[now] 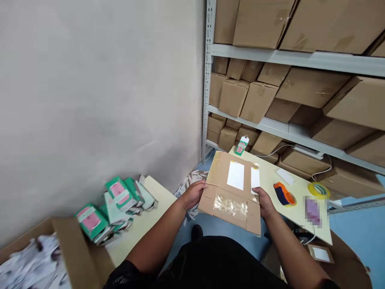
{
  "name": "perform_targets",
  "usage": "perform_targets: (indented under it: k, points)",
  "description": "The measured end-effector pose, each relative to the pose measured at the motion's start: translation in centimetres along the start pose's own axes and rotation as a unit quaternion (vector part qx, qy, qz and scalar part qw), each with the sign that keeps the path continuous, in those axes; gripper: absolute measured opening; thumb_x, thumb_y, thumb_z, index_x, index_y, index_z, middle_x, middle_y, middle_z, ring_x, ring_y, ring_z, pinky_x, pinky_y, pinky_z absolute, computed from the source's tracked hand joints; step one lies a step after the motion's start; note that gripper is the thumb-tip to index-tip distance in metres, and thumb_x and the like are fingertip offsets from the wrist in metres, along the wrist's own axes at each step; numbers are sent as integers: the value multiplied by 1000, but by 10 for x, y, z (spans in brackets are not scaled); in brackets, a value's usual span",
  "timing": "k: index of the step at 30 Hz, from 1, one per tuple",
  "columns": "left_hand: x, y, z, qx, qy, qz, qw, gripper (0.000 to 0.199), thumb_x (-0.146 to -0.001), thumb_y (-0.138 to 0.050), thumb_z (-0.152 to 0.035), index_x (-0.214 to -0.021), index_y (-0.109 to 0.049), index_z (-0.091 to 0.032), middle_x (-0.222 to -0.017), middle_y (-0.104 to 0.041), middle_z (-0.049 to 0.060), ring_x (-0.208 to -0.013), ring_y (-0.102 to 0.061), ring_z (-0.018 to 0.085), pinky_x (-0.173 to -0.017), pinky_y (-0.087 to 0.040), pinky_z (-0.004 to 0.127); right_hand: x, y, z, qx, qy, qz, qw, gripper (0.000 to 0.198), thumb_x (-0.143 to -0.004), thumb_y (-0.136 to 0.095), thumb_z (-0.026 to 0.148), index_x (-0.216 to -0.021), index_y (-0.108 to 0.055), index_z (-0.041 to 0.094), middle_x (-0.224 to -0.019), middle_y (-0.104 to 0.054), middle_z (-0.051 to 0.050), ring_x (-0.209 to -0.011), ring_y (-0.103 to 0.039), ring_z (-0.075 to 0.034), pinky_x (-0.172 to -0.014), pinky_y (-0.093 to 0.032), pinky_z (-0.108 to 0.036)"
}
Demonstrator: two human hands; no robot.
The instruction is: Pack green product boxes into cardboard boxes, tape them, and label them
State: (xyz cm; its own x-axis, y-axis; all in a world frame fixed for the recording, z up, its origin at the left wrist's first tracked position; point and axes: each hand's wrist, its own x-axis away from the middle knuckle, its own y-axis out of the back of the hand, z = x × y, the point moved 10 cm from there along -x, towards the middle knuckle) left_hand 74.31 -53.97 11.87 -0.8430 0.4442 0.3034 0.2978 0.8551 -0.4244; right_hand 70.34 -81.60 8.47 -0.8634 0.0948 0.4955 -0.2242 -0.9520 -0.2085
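A flattened cardboard box (210, 200) with white labels and clear tape strips is held out in front of me between both hands. My left hand (194, 194) grips its left edge, thumb on top. On the opposite edge, my right hand (264, 202) is closed round the cardboard beside the narrower label; most of its fingers are hidden underneath. Just right of the cardboard, an orange and dark blue tape dispenser (284, 195) lies on the cream table (266, 172). A small green and pink packet (242, 145) stands at that table's far end.
Metal shelves (270, 122) full of cardboard boxes rise ahead. A yellow tape roll (319, 190) lies at the right. Several green and pink packets (120, 194) are heaped on a left table (147, 216), beside an open carton (75, 257) of white papers. Paper scraps (195, 176) lie below.
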Motion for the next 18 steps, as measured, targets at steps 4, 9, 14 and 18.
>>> perform_targets:
  k: [4,9,14,18]
  points:
    - [-53,-25,-1,-17,24,73,997,40,-69,-81,-44,-95,-74,-14,-87,-75,6,-80,-70,20,-76,-50,28,-41,32,-14,22,0,-68,997,34,-69,-66,51,-86,-65,21,-77,-76,-9,-70,-74,-28,-66,-58,-40]
    - [-108,-62,-6,-91,15,160,983,43,-68,-85,-48,-95,-73,-16,-90,-76,5,-87,-71,23,-82,-51,31,-48,82,-20,126,19,-262,957,39,-70,-75,50,-93,-68,20,-92,-77,-7,-76,-73,-23,-64,-55,-32]
    - [-157,-103,14,-179,5,189,965,36,-75,-78,-49,-91,-69,-17,-87,-75,4,-85,-70,23,-80,-51,32,-32,60,11,73,92,-235,965,52,-79,-74,57,-119,-69,25,-124,-72,-11,-104,-73,-28,-72,-60,-36]
    - [-187,-141,37,-286,-21,196,938,30,-79,-74,-46,-92,-69,-19,-85,-74,2,-86,-69,23,-74,-51,30,-43,49,37,89,122,-183,971,56,-87,-66,62,-133,-60,31,-140,-65,-7,-110,-70,-27,-75,-61,-36]
